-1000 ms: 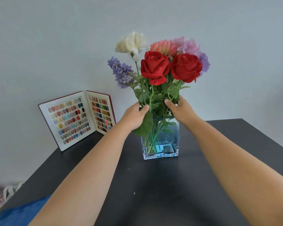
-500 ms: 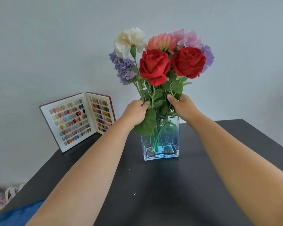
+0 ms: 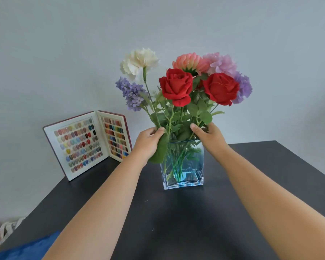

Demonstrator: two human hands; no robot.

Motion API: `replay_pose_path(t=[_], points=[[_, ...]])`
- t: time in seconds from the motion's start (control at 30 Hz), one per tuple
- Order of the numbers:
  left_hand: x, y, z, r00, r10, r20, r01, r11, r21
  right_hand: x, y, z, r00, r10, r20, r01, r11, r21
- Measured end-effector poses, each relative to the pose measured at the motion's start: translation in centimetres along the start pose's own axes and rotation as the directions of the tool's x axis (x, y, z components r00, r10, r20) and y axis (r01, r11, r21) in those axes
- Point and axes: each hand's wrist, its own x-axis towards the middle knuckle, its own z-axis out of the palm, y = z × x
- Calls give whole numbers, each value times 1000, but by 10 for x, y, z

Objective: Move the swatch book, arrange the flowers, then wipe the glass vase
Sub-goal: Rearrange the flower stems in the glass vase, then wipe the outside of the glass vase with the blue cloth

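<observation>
Now both hands, the left hand (image 3: 148, 142) and right hand (image 3: 208, 136), each in a closed grip on the stems, have lifted and spread the mixed artificial flower bunch (image 3: 184, 85) higher in the clear square glass vase (image 3: 182, 166) on the black surface (image 3: 176, 222), so arranging looks underway and wiping remains.

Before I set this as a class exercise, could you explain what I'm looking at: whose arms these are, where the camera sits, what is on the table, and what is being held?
There is no machine: a person wears one camera on the head, looking down at their own bare arms. On the black table stands a clear square glass vase of mixed artificial flowers. The left hand and right hand each grip stems just above the vase's rim. An open swatch book of coloured samples stands propped at the table's back left corner. A blue cloth shows at the bottom left.
</observation>
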Motion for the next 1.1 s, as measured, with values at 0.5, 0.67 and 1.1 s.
replay_pose_path(t=[0.5, 0.67, 1.1], points=[[-58, -25, -40, 998, -22, -50, 25, 998, 54, -62, 12, 9, 941, -50, -333, 59, 998, 17], [-105, -52, -95, 997, -18, -79, 37, 966, 255, -85, -13, 19, 902, -170, -398, 196, 980, 27], [-262, -102, -221, 952, -96, -292, 254, 781, 571, -169, -57, 171, 803, -327, 499, 366, 930, 21]])
